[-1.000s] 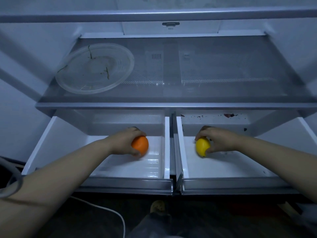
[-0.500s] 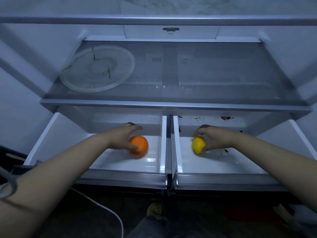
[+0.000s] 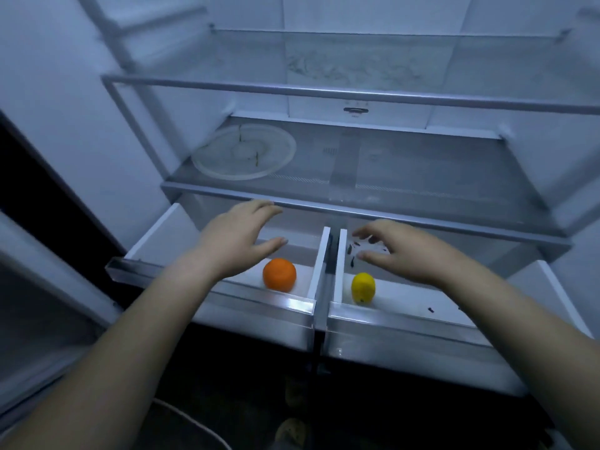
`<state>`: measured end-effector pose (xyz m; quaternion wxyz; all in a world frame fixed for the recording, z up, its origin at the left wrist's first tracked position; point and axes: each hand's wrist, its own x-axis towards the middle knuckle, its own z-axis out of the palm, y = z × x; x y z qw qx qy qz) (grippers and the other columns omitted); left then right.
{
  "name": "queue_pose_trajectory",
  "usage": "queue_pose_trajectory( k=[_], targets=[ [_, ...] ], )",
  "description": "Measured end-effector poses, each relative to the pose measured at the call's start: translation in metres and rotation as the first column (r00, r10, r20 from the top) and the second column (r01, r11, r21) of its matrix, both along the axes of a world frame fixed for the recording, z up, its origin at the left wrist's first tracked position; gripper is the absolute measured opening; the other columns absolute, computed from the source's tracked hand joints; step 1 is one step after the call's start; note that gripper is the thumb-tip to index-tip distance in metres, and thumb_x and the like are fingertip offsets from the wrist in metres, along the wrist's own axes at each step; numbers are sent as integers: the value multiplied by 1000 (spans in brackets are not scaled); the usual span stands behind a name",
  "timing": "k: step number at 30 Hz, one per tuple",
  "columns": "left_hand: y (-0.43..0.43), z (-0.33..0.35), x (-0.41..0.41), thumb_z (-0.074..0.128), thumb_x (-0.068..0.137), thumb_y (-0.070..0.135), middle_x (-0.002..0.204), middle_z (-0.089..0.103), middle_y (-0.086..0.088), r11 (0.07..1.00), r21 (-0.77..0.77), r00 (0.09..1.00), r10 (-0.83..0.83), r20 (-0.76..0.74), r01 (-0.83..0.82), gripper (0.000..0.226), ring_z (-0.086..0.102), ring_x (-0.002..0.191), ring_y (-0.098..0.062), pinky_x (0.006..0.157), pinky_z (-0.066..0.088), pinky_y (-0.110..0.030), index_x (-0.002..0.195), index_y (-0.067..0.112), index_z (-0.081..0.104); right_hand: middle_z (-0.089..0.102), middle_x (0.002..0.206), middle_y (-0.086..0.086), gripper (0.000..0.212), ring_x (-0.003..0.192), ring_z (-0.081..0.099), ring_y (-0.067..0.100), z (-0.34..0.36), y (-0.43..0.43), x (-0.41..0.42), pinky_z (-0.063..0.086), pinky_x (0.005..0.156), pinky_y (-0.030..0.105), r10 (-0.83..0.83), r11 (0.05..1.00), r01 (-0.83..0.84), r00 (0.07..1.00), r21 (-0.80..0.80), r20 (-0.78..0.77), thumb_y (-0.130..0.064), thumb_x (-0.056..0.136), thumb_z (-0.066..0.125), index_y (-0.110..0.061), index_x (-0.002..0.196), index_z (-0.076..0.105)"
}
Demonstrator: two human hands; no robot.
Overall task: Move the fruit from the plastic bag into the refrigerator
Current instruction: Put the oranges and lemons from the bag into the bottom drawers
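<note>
An orange (image 3: pixel 279 274) lies in the left refrigerator drawer (image 3: pixel 207 292), near its right wall. A yellow lemon (image 3: pixel 363 287) lies in the right drawer (image 3: pixel 406 323), close to its left wall. My left hand (image 3: pixel 232 241) hovers above and to the left of the orange with fingers spread, holding nothing. Just above and to the right of the lemon, my right hand (image 3: pixel 401 251) is also spread and holds nothing. Both drawers are pulled out. The plastic bag is not in view.
A clear round plate (image 3: pixel 243 152) sits on the left of the glass shelf (image 3: pixel 422 170) above the drawers. Another glass shelf (image 3: pixel 324 90) is higher up. Dark specks dot the right drawer. A white cable (image 3: pixel 194 423) and my feet show on the floor below.
Both hands have let go of the fruit and lifted away. The orange and the lemon now rest in the drawers. The view has tilted up and turned.
</note>
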<state>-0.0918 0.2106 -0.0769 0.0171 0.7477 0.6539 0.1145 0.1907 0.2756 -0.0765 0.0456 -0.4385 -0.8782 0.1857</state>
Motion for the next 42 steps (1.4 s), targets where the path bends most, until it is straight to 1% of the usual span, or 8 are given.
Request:
queue_pose_trajectory(
  k=[4, 8, 11, 16, 23, 26, 35, 42],
  targets=[
    [-42, 15, 18, 29, 82, 63, 138, 48, 2, 981, 177, 997, 79, -13, -76, 69, 42, 127, -18, 98, 39, -37, 135, 23, 48, 50, 133, -9, 48, 118, 50, 12, 11, -30, -12, 44, 93, 33, 56, 976, -30, 992, 217, -115, -51, 90, 51, -27, 132, 46],
    [-85, 19, 34, 40, 87, 53, 129, 53, 7, 940, 311, 989, 110, 103, -137, 50, 49, 119, -14, 87, 47, -34, 126, 25, 56, 49, 129, -7, 52, 120, 45, 14, 13, -55, -29, 39, 84, 25, 144, 934, -59, 965, 352, -218, -53, 90, 50, -23, 132, 47],
    [-116, 20, 23, 44, 89, 48, 127, 55, 5, 917, 353, 983, 163, 89, -184, 45, 51, 117, -16, 90, 47, -35, 125, 23, 56, 52, 124, -1, 52, 113, 49, 21, 13, -75, -59, 44, 84, 31, 224, 898, -89, 935, 432, -274, -51, 90, 48, -17, 129, 51],
    [-163, 20, 2, 42, 89, 52, 130, 53, 3, 888, 320, 936, 351, -6, -331, 51, 48, 121, -16, 93, 43, -36, 130, 23, 53, 52, 124, 2, 48, 110, 50, 23, 13, -102, -107, 45, 86, 34, 350, 872, -184, 882, 453, -316, -42, 87, 54, -13, 126, 52],
    [-247, 20, -44, 41, 87, 51, 133, 51, 7, 770, 343, 837, 535, 112, -538, 51, 43, 123, -13, 82, 48, -33, 133, 29, 50, 53, 125, 4, 47, 109, 52, 24, 17, -155, -185, 45, 86, 32, 521, 820, -363, 794, 442, -314, -33, 85, 64, -13, 126, 53],
    [-293, 18, -70, 45, 88, 47, 131, 53, 1, 703, 399, 793, 599, 115, -589, 51, 48, 118, -17, 87, 46, -32, 133, 25, 52, 52, 127, 4, 51, 111, 52, 25, 18, -189, -231, 45, 88, 32, 612, 761, -467, 748, 451, -257, -36, 84, 63, -13, 128, 51],
    [-464, 13, -169, 38, 87, 56, 137, 48, 1, 460, 288, 493, 869, 49, -840, 58, 45, 126, -21, 97, 45, -44, 135, 26, 45, 43, 138, -3, 56, 123, 45, 19, 21, -333, -382, 45, 96, 33, 797, 586, -681, 581, 439, -164, -45, 88, 56, -23, 137, 41],
    [-613, -10, -233, 41, 81, 55, 131, 54, -5, 213, 257, 240, 968, 79, -943, 60, 51, 121, -25, 96, 46, -44, 128, 20, 55, 31, 147, -8, 60, 133, 30, 13, 12, -473, -493, 30, 102, 27, 915, 403, -845, 368, 353, -165, -47, 89, 53, -30, 142, 32]
  ],
)
